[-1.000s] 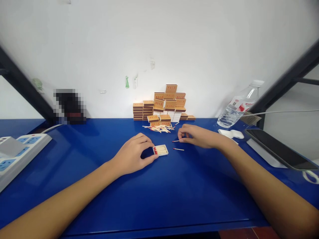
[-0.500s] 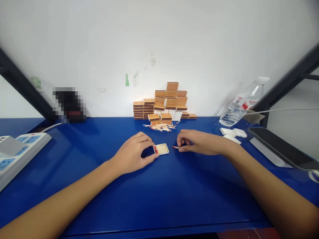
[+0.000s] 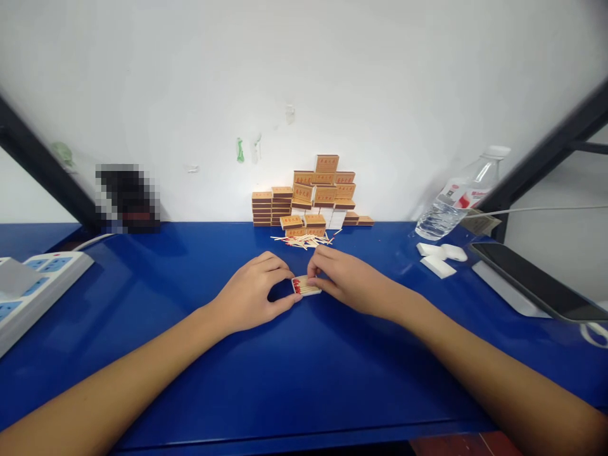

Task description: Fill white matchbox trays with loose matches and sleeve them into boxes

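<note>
My left hand [image 3: 259, 290] grips the left end of a small white matchbox tray [image 3: 317, 293] between thumb and fingers, holding it on the blue table. Inside the tray lies a layer of matches [image 3: 302, 286], red heads toward the left. Over the tray's right half, my right hand [image 3: 344, 277] is closed in a pinch, its fingertips down at the matches. The match between those fingertips blends with the ones below. Behind both hands is a loose pile of matches [image 3: 308, 240].
Stacked matchboxes [image 3: 325, 193] stand against the wall. At the right are a tilted water bottle [image 3: 451, 199], small white pieces [image 3: 437, 266] and a phone [image 3: 536, 278] on a stand. A power strip [image 3: 42, 285] lies at the left of the blue table [image 3: 294, 380].
My right hand has moved left with the match, from beside the tray to over its right half. My left hand stays on the tray.
</note>
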`<state>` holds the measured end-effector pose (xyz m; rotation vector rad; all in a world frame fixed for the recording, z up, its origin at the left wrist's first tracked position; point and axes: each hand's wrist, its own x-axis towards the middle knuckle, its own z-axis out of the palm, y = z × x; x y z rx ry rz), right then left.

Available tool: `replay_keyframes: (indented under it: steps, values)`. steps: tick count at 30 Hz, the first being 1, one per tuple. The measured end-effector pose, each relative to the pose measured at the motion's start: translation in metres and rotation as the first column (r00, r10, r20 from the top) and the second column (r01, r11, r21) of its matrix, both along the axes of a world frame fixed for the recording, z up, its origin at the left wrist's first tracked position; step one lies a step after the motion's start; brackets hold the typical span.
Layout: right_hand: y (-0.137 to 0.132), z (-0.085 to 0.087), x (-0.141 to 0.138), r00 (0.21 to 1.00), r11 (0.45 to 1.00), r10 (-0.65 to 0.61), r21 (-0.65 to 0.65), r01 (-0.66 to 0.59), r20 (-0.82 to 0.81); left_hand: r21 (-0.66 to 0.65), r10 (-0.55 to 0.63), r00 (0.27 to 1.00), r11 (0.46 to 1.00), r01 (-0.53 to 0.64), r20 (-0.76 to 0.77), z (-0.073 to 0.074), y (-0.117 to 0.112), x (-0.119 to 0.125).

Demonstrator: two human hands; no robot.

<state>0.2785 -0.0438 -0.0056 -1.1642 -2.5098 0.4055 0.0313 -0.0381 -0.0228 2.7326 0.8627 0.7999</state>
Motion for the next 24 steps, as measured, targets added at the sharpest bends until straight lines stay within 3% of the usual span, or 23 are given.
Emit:
replay_keyframes:
  steps: [4,12,16,19,20,21,22,23,24]
  values:
    - [0.003,-0.011,-0.001,1.0,0.998,0.023,0.062,-0.023,0.009,-0.002,-0.001,1.0,1.0,0.001,0.007,0.001,0.0,0.0]
    - [0.006,-0.015,0.001,1.0,0.997,0.012,0.083,-0.01,-0.019,-0.003,0.007,1.0,1.0,-0.007,-0.011,-0.003,0.003,-0.001]
    - [0.006,-0.013,0.0,0.998,0.997,0.03,0.067,-0.026,-0.063,0.09,0.028,0.998,0.996,-0.023,-0.05,0.01,0.003,-0.004]
    - [0.015,-0.005,0.008,0.986,0.995,-0.006,0.1,0.023,-0.168,0.152,0.082,0.996,0.985,-0.084,0.022,0.024,-0.031,0.012]
    - [0.021,-0.001,0.013,0.975,0.99,-0.046,0.123,0.074,-0.216,0.049,0.078,0.994,0.995,-0.082,0.076,0.025,-0.051,0.023]
    - [0.029,0.002,0.02,0.959,0.98,-0.096,0.142,0.138,-0.266,-0.143,0.031,0.986,0.99,-0.008,0.162,0.021,-0.075,0.038]
    - [0.037,0.005,0.029,0.938,0.967,-0.151,0.149,0.206,-0.313,-0.414,-0.008,0.959,0.901,0.131,0.285,0.014,-0.1,0.055]
    - [0.046,0.007,0.038,0.914,0.953,-0.205,0.14,0.267,-0.35,-0.659,-0.049,0.904,0.668,0.346,0.425,0.003,-0.125,0.074]
    - [0.055,0.008,0.049,0.886,0.94,-0.252,0.12,0.32,-0.391,-0.807,0.043,0.855,0.356,0.47,0.517,-0.01,-0.149,0.093]
